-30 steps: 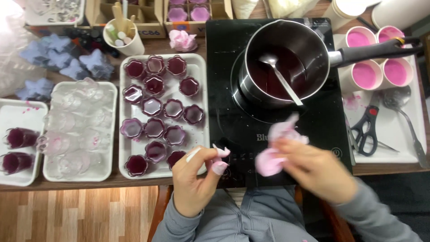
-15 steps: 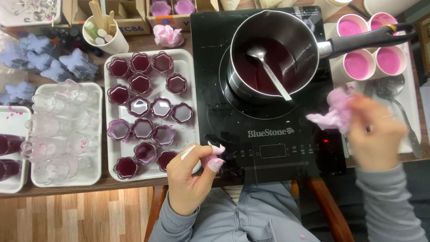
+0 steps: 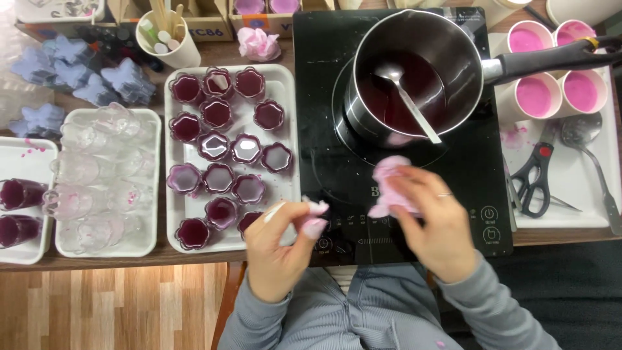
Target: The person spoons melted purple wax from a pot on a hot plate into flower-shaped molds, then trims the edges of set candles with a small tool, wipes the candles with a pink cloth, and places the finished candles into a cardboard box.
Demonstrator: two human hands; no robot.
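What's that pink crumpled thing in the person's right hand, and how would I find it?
Start at the black cooktop with the saucepan of dark purple liquid. Just below the pan, the right hand presses a crumpled pink wad on the glass. A similar pink wad lies unheld beyond the tray.

- Left hand (image 3: 278,249): raised from the lower frame edge, back of hand toward the camera, wrist roughly vertical. Thumb and forefinger pinched together at the tips in a closed grip on a small pink scrap (image 3: 315,217); remaining fingers curled loosely into the palm.
- Left forearm: grey sleeve (image 3: 259,317) to the wrist, angled up and slightly right.
- Right hand (image 3: 434,223): back of hand upward, fingers bent forward and leftward, closed around a crumpled pink wad (image 3: 389,188). Thin ring visible on one finger.
- Right forearm: grey sleeve, running from the lower right corner up and left to the wrist.
- Hands: near each other, not touching.
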